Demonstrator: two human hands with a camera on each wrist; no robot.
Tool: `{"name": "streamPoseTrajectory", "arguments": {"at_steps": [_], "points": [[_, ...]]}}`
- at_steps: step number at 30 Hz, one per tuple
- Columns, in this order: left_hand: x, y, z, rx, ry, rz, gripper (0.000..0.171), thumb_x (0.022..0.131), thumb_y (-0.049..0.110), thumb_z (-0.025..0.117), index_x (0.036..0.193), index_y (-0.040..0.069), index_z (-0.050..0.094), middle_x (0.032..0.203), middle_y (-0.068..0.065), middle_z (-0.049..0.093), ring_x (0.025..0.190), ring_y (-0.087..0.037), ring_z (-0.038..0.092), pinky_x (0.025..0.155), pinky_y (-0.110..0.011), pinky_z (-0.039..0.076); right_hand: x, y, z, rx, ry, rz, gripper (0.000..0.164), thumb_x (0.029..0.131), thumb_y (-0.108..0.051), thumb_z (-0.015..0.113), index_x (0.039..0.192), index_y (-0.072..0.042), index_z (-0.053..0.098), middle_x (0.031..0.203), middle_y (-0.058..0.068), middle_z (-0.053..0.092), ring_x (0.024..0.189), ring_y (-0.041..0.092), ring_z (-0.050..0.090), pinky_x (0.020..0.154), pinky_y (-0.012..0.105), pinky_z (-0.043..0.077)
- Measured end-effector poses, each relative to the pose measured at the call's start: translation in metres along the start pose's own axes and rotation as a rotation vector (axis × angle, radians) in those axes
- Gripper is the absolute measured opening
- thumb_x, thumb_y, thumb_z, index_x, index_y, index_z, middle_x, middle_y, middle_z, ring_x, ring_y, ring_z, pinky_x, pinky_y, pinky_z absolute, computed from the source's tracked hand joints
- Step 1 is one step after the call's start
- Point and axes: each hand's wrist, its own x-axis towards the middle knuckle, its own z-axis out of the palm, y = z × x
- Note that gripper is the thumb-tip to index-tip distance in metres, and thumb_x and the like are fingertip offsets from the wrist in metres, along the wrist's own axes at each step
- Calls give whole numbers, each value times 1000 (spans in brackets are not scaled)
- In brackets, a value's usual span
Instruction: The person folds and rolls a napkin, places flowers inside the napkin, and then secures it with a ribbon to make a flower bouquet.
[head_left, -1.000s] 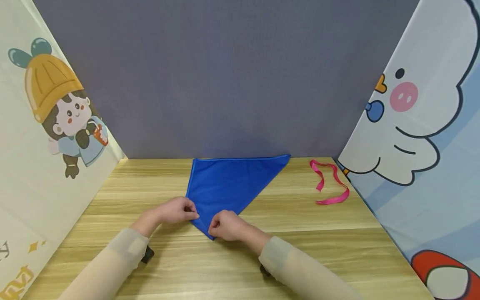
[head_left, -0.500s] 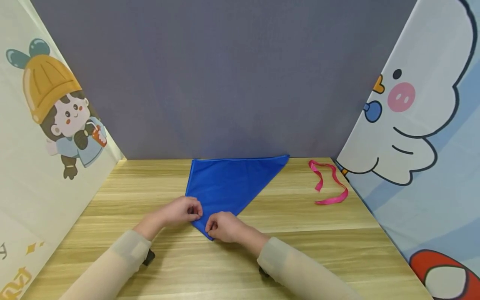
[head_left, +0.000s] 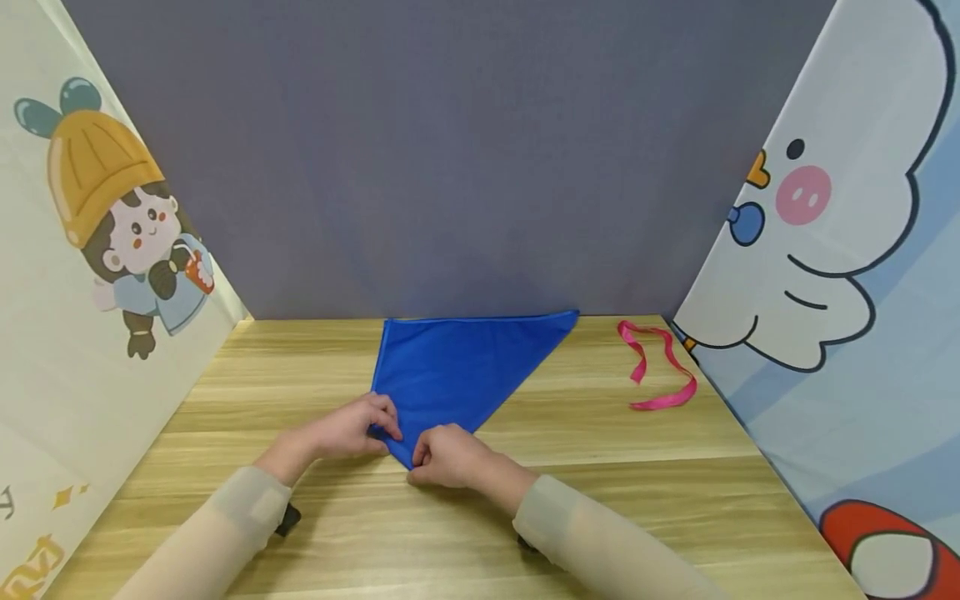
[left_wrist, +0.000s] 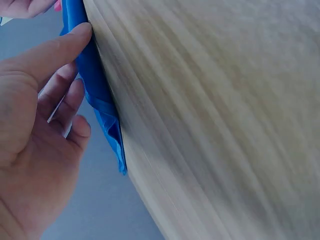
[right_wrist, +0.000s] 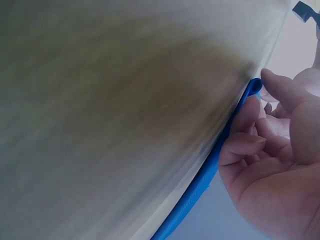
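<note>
A blue cloth (head_left: 457,367) lies flat on the table, its long side slanting from the far right to a narrow near corner. At its left edge is my left hand (head_left: 348,429), fingertips on the fabric and the thumb apart from them. In the left wrist view that thumb (left_wrist: 60,50) touches the blue edge while the other fingers bend loosely. My right hand (head_left: 453,457) holds the near corner. The right wrist view shows the rolled cloth edge (right_wrist: 254,86) between the thumb and curled fingers of that hand.
A pink ribbon (head_left: 669,404) lies in loose curves at the right of the wooden table (head_left: 600,517). A grey panel (head_left: 480,167) stands behind the table. Printed panels with cartoon figures flank it on the left and right.
My left thumb and fingers have parted, and the hand has drawn slightly back left. The cloth's near corner has shifted a little up and left, with my right hand on it.
</note>
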Motion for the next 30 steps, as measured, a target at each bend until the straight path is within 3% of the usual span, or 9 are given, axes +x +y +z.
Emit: {"name": "streamPoseTrajectory", "arguments": {"at_steps": [9, 14, 22, 30], "points": [[-3, 5, 4, -15, -11, 29, 15, 93, 14, 88, 108, 15, 86, 108, 7, 70, 109, -14, 59, 102, -38, 53, -7, 1, -1, -31, -28, -6, 21, 89, -38, 92, 94, -21, 80, 76, -15, 66, 70, -2, 58, 71, 17, 50], [-7, 13, 8, -29, -36, 24, 15, 95, 16, 87, 110, 18, 86, 108, 10, 70, 111, -10, 60, 110, -44, 51, -16, 2, 0, -33, -64, -3, 23, 89, -40, 93, 93, -23, 78, 76, -17, 64, 69, -2, 58, 69, 17, 50], [-14, 23, 11, -79, -66, 97, 21, 93, 10, 86, 113, 17, 86, 110, 9, 72, 111, -8, 59, 102, -33, 53, -33, 3, 0, -54, -50, -58, 19, 87, -36, 93, 91, -25, 79, 74, -20, 62, 70, -5, 55, 70, 15, 48], [-19, 24, 11, -119, -78, 52, 19, 97, 15, 84, 115, 19, 85, 112, 9, 77, 113, -7, 63, 109, -35, 51, -45, 2, -1, -34, -54, -75, 15, 88, -32, 91, 93, -23, 80, 76, -20, 65, 71, -7, 56, 70, 14, 48]]}}
